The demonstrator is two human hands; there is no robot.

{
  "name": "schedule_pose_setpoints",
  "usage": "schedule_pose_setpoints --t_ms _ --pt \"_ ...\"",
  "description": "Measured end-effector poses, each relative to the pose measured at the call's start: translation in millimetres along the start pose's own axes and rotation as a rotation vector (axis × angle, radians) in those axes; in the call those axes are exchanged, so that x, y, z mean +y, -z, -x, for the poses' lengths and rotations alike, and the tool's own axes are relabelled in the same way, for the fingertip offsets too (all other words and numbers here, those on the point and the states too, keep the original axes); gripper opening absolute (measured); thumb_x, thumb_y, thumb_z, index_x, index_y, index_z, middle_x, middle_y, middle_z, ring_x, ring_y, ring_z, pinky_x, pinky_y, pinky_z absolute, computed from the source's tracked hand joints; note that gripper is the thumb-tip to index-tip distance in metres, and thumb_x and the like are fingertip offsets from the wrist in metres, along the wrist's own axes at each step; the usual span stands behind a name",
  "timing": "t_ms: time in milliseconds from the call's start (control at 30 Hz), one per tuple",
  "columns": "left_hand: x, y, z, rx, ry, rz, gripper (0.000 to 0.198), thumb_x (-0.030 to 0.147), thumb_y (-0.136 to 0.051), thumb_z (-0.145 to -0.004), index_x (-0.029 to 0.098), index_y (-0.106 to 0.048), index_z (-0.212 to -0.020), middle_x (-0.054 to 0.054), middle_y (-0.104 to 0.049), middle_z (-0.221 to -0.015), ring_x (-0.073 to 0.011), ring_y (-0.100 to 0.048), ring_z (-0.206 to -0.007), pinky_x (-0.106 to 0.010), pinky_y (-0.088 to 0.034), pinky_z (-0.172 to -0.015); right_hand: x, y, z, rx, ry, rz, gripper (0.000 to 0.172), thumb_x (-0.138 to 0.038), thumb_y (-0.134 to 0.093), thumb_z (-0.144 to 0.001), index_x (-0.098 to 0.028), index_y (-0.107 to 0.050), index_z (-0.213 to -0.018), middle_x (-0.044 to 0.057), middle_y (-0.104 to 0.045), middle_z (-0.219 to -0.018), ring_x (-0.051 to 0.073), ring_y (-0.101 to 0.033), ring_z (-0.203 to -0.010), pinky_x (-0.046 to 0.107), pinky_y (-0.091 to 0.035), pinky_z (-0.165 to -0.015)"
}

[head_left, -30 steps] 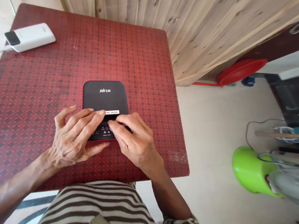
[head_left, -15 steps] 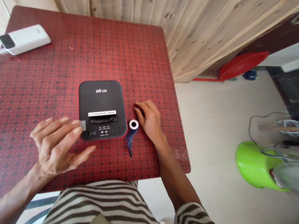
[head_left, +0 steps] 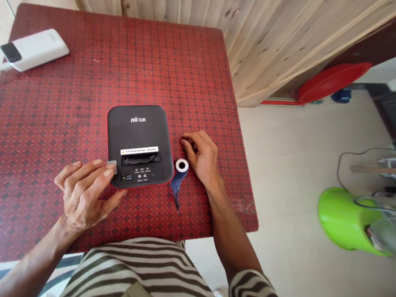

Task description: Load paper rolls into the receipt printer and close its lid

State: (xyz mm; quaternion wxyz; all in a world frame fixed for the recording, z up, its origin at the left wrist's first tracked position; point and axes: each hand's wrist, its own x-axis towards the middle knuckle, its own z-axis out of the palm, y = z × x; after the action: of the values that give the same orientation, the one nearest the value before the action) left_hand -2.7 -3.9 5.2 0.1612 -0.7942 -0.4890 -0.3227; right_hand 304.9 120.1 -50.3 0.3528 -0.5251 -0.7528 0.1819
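A black label or receipt printer [head_left: 138, 133] with a red rim lies on the red patterned table. It has a white warning strip above a dark slot, and a small display and buttons near its front edge. My left hand [head_left: 86, 195] is at the printer's front left corner, fingers extended and thumb apart, with a fingertip at a small grey tab [head_left: 112, 165]. Just right of the printer stands a small paper roll [head_left: 182, 165], its dark blue loose end trailing toward me. Beside that roll, my right hand [head_left: 202, 155] rests on the table, fingers loosely bent and holding nothing visible.
A white power bank [head_left: 38, 49] with a cable lies at the table's far left. Wooden boards [head_left: 181, 5] rise behind the table [head_left: 149, 63]. On the floor to the right are a green bucket [head_left: 338, 217] and, farther back, a red basin [head_left: 334, 81].
My left hand has shifted slightly right and closer to the printer, its fingertip now at the grey tab. My right hand stays beside the roll. The view has shifted a little.
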Motion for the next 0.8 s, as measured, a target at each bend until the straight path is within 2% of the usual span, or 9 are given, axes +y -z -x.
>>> schedule_pose_setpoints --t_ms 167,300,433,600,800 --pt "2.1 -0.2 0.7 -0.018 0.101 0.029 0.062 0.042 -0.087 -0.086 0.031 -0.059 -0.140 -0.002 -0.077 -0.114 -0.0247 -0.075 -0.100 -0.052 -0.058 -0.092 -0.3 0.8 0.1 -0.016 -0.018 0.003 0.016 -0.027 -0.062 -0.104 -0.021 -0.077 -0.104 0.005 -0.071 -0.093 0.020 -0.064 -0.082 0.034 -0.053 -0.079" --pt "8.4 3.2 -5.0 -0.083 0.223 0.031 0.049 0.043 -0.081 -0.090 0.033 -0.060 -0.134 0.004 -0.075 -0.109 -0.0221 -0.075 -0.097 -0.057 -0.058 -0.094 -0.5 2.0 0.3 -0.015 -0.005 -0.006 0.016 -0.027 -0.063 -0.105 -0.021 -0.078 -0.105 0.006 -0.071 -0.093 0.020 -0.064 -0.082 0.035 -0.053 -0.079" --pt "11.7 4.2 -10.5 -0.110 0.280 0.072 0.045 0.047 -0.077 -0.093 0.034 -0.058 -0.131 0.004 -0.074 -0.104 -0.0217 -0.075 -0.093 -0.058 -0.058 -0.093 -0.6 3.1 0.8 -0.025 -0.016 0.009 0.017 -0.029 -0.062 -0.105 -0.022 -0.078 -0.106 0.006 -0.073 -0.095 0.021 -0.065 -0.083 0.036 -0.054 -0.080" --pt "7.8 1.9 -11.2 -0.102 0.270 0.138 0.055 0.045 -0.077 -0.092 0.037 -0.053 -0.141 0.003 -0.074 -0.108 -0.0220 -0.073 -0.093 -0.054 -0.057 -0.094 0.5 3.5 0.6 -0.041 -0.029 0.011 0.019 -0.029 -0.061 -0.105 -0.022 -0.078 -0.107 0.006 -0.073 -0.096 0.021 -0.064 -0.083 0.037 -0.054 -0.080" --pt "4.6 -1.1 -12.7 0.007 0.146 0.187 0.068 0.038 -0.087 -0.084 0.028 -0.057 -0.145 -0.004 -0.073 -0.104 -0.0238 -0.070 -0.092 -0.050 -0.051 -0.096 1.4 1.9 0.7 -0.025 -0.013 0.017 0.020 -0.031 -0.061 -0.104 -0.021 -0.079 -0.105 0.006 -0.070 -0.092 0.021 -0.063 -0.080 0.036 -0.053 -0.078"
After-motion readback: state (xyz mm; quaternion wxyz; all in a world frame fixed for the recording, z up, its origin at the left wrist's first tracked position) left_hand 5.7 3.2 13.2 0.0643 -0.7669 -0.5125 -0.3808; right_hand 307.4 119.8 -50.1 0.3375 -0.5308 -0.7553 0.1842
